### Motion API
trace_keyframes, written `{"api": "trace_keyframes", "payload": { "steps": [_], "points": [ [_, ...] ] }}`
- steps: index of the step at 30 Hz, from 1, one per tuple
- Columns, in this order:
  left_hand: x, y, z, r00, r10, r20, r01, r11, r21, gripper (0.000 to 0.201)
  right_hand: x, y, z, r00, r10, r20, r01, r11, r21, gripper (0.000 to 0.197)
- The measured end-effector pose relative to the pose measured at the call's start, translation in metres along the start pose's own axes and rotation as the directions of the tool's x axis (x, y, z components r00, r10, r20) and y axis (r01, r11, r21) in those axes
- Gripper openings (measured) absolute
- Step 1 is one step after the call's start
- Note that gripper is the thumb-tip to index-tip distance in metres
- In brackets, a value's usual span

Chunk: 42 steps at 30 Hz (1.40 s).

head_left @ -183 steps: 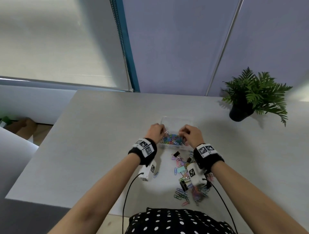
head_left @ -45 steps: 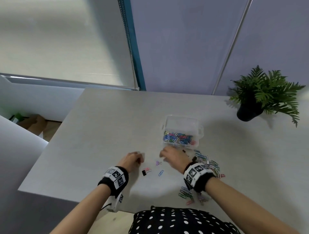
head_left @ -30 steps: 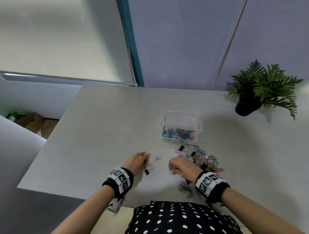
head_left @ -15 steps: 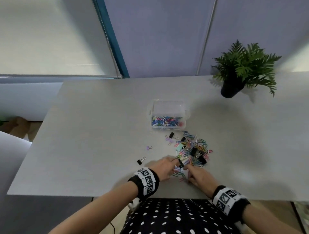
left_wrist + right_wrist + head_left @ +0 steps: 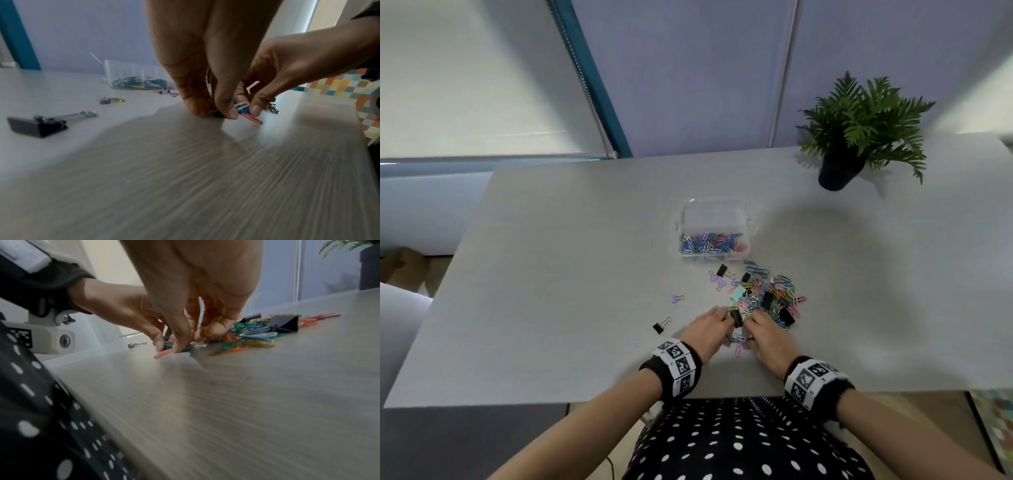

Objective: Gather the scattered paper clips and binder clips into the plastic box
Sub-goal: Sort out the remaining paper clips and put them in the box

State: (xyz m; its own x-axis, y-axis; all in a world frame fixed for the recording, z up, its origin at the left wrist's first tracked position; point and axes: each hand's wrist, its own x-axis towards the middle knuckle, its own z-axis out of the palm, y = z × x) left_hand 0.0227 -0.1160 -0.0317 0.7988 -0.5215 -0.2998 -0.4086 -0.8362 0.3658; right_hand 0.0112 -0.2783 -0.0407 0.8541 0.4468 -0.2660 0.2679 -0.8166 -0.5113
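The clear plastic box (image 5: 714, 219) sits mid-table with its lid open and coloured paper clips on its bottom. A pile of paper clips and binder clips (image 5: 768, 296) lies just in front of it. My left hand (image 5: 726, 320) and right hand (image 5: 751, 325) meet at the pile's near end, fingertips down on the table. In the left wrist view my left hand (image 5: 213, 112) pinches green and orange paper clips, while the right hand (image 5: 246, 108) pinches blue and white ones. A red paper clip (image 5: 254, 118) lies under them.
To the left of my hands lie a lone black binder clip (image 5: 661, 325) and a purple binder clip (image 5: 676, 298). Another black binder clip (image 5: 722, 271) lies near the box. A potted plant (image 5: 859, 130) stands at the far right. The near table edge (image 5: 619, 402) is close behind my wrists.
Both hands moved right from the lone binder clips to the near end of the pile and closed on paper clips. The black binder clip stayed on the table.
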Motion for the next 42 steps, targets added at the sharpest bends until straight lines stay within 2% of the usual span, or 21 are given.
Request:
{"api": "trace_keyframes", "payload": {
  "steps": [3, 7, 9, 11, 13, 15, 17, 19, 23, 28, 31, 34, 37, 40, 42],
  "points": [
    [0.0, -0.004, -0.004, 0.998, -0.012, 0.054, 0.012, 1.0, 0.002, 0.019, 0.0, 0.001, -0.002, 0.999, -0.04, 0.021, 0.041, 0.999, -0.02, 0.009],
    [-0.001, -0.013, -0.012, 0.997, -0.021, 0.077, 0.027, 0.997, -0.076, 0.016, 0.004, 0.0, -0.006, 0.993, -0.095, 0.064, 0.1, 0.993, -0.069, 0.004],
    [0.0, -0.021, -0.016, 0.996, -0.049, 0.069, 0.057, 0.989, -0.133, 0.014, 0.009, 0.003, -0.01, 0.994, -0.08, 0.068, 0.079, 0.997, 0.012, 0.014],
    [-0.001, -0.029, -0.023, 0.993, -0.096, 0.064, 0.108, 0.971, -0.213, 0.014, 0.013, 0.007, -0.02, 0.996, -0.037, 0.078, 0.022, 0.983, 0.182, 0.02],
    [-0.002, -0.038, -0.032, 0.982, -0.173, 0.071, 0.187, 0.919, -0.347, 0.013, 0.017, 0.009, -0.032, 0.996, -0.024, 0.09, -0.005, 0.952, 0.305, 0.02],
    [-0.004, -0.047, -0.044, 0.967, -0.245, 0.076, 0.249, 0.83, -0.499, 0.007, 0.023, 0.008, -0.044, 0.997, -0.03, 0.073, 0.002, 0.936, 0.352, 0.017],
    [-0.002, -0.055, -0.06, 0.957, -0.284, 0.051, 0.257, 0.758, -0.599, 0.009, 0.031, 0.004, -0.059, 0.999, -0.026, 0.022, 0.016, 0.928, 0.372, 0.014],
    [0.006, -0.063, -0.078, 0.949, -0.315, 0.003, 0.243, 0.725, -0.645, 0.013, 0.043, 0.0, -0.075, 0.999, -0.004, -0.047, 0.023, 0.907, 0.421, 0.011],
    [0.039, -0.074, -0.109, 0.931, -0.355, -0.088, 0.208, 0.713, -0.67, 0.011, 0.082, -0.009, -0.104, 0.988, 0.049, -0.149, 0.032, 0.868, 0.496, 0.011],
    [0.08, -0.081, -0.123, 0.893, -0.428, -0.138, 0.302, 0.798, -0.521, 0.01, 0.136, -0.01, -0.113, 0.971, 0.138, -0.195, -0.027, 0.875, 0.484, 0.011],
    [0.089, -0.082, -0.121, 0.896, -0.435, -0.091, 0.346, 0.811, -0.473, 0.032, 0.152, -0.009, -0.11, 0.966, 0.185, -0.178, -0.093, 0.898, 0.429, 0.008],
    [0.082, -0.07, -0.118, 0.909, -0.38, -0.17, 0.298, 0.879, -0.373, 0.042, 0.146, -0.005, -0.11, 0.973, 0.166, -0.161, -0.089, 0.911, 0.402, 0.013],
    [0.063, -0.038, -0.102, 0.957, -0.16, -0.243, 0.094, 0.96, -0.262, 0.04, 0.119, 0.006, -0.11, 0.975, 0.119, -0.189, -0.047, 0.936, 0.348, 0.015],
    [0.048, -0.012, -0.062, 0.978, 0.141, -0.151, -0.153, 0.986, -0.071, 0.037, 0.079, 0.025, -0.099, 0.992, 0.059, -0.116, -0.046, 0.992, 0.114, 0.02],
    [0.049, -0.007, -0.036, 0.974, 0.229, -0.001, -0.228, 0.97, 0.089, 0.046, 0.052, 0.042, -0.085, 0.997, 0.073, -0.018, -0.074, 0.988, -0.132, 0.042]
  ]
}}
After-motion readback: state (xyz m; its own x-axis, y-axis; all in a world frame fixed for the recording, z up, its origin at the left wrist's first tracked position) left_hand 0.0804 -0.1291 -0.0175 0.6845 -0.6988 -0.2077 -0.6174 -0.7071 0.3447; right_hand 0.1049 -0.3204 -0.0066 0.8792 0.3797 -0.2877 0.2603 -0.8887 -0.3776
